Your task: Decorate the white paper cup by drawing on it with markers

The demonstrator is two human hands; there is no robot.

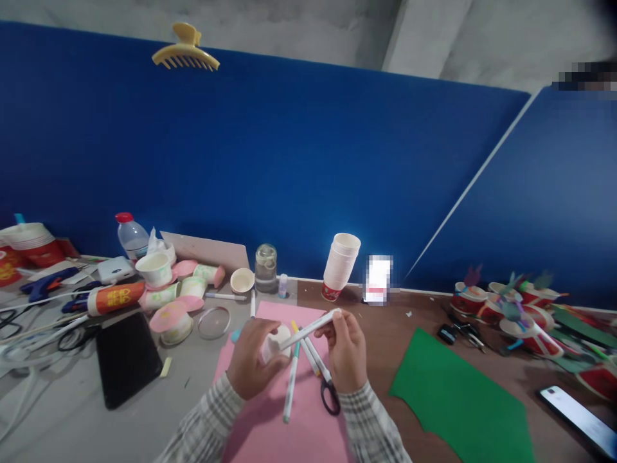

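Observation:
My left hand [251, 361] is wrapped round a small white paper cup [278, 339], tilted on its side. Between the fingers of my right hand [348, 354] is a white marker [311, 329], slanting down to the left with its lower end at the cup. Whether that end touches the cup, I cannot tell. Beneath both hands lies a pink sheet [284, 437]. On it are a green-tipped marker [290, 389], more markers beside it, and scissors with a black handle [330, 397], partly covered by my right hand.
A leaning stack of paper cups [343, 263] stands near the blue partition [289, 148]. Green paper [463, 399] lies right. Decorated red cups [530, 328] and a phone [578, 415] are far right. Left are pink-and-white cup pieces [171, 321], a black tablet [128, 360], cables and a glass jar [266, 267].

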